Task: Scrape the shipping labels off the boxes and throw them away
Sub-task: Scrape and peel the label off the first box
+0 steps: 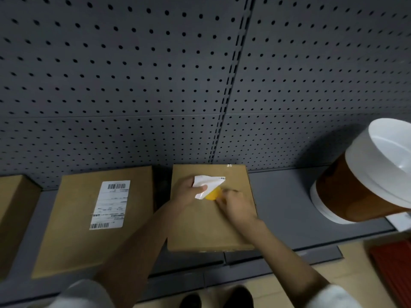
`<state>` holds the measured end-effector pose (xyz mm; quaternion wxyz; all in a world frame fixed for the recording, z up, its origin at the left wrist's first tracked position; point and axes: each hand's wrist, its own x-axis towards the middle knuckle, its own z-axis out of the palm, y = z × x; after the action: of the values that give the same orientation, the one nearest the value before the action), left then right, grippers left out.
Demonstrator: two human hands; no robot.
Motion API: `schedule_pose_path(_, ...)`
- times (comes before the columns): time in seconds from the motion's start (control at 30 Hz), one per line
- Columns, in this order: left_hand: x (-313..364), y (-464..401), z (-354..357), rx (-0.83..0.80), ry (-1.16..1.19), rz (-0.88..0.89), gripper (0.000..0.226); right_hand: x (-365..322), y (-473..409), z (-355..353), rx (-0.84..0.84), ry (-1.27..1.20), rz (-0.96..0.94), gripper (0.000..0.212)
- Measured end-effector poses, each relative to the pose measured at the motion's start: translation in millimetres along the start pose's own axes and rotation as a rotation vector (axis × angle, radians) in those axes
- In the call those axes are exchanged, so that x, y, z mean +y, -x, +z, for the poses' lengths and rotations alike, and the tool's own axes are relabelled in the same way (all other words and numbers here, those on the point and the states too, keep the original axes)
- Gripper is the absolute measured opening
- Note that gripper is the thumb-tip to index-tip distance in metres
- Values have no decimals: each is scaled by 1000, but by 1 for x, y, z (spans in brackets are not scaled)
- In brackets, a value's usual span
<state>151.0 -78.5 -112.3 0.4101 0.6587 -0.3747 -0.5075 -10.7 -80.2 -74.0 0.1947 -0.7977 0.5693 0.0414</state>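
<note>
Left box point(84, 221) on the grey shelf point(287, 201): shipping label point(110, 204) flat and intact. Centre box point(211, 218): left hand point(189, 192) pinches the peeled label point(208, 185), lifted and folded. Right hand point(238, 205) grips an orange scraper point(213, 194) directly beneath it. Far right: bucket point(364, 174).

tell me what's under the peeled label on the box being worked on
Under the lifted label, held by the left hand, an orange scraper shows, with bare cardboard of the box around it. The right hand hides the scraper's handle.
</note>
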Motion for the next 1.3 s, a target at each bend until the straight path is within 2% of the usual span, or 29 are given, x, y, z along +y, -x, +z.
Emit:
schedule_pose_path(0.2,-2,-4,-3,8,22,24,31,-3,-3,-5,21,-5,-38,30)
schedule_pose_path(0.33,-2,-3,-2,14,78,-5,30,7,9,-4,-44,7,7,28)
schedule_pose_path(0.53,0,-1,-3,12,89,12,28,-17,-11,-6,40,8,3,28)
schedule_pose_path(0.77,3,-1,-2,50,178,-68,32,10,8,-8,14,-24,18,31)
schedule_pose_path(1.0,3,2,-2,29,183,-30,32,-4,-14,-12,34,-111,14,29)
schedule_pose_path(1.3,8,5,-4,15,236,-10,31,-14,-16,-1,43,-63,-15,31)
